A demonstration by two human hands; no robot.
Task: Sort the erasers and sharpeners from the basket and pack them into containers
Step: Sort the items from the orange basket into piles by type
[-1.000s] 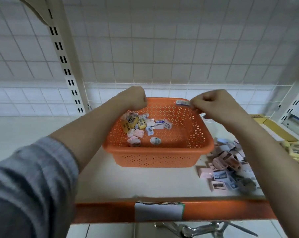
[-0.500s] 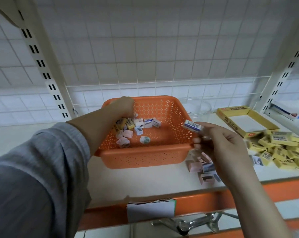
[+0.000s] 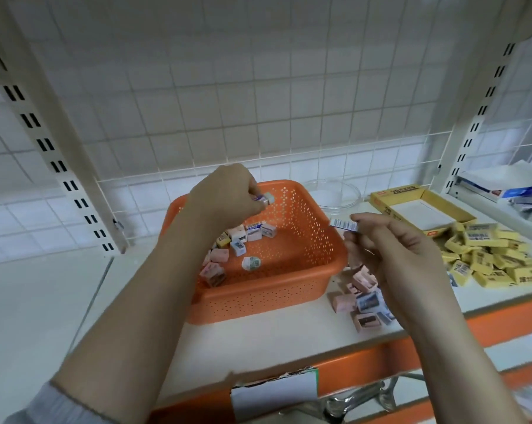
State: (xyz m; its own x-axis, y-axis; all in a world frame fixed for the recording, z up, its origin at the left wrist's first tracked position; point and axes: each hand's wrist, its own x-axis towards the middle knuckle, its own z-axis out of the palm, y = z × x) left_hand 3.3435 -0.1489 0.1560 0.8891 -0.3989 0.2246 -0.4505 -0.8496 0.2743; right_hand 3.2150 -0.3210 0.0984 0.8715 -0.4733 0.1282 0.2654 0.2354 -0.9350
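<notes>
The left hand (image 3: pixel 228 197) has come up out of the orange basket (image 3: pixel 301 240) since half a second ago, and now it pinches a small eraser (image 3: pixel 266 198) in its curled fingers, up above the back of the basket. The right hand (image 3: pixel 393 255) has stayed just past the basket's right side. It holds a thin white eraser (image 3: pixel 343 224) with a barcode between its thumb and fingers. More small erasers and sharpeners (image 3: pixel 243 240) lie in a loose bunch on the left side of the basket floor. A little pile of pink and blue ones (image 3: pixel 362 301) sits on the white shelf (image 3: pixel 274 338) under the right hand, just beside the basket. Far to the right is a heap of yellow boxes (image 3: pixel 491 258), next to an open yellow carton (image 3: pixel 417 209). A clear round dish (image 3: pixel 335 194) stands behind the basket, near its back right corner.
</notes>
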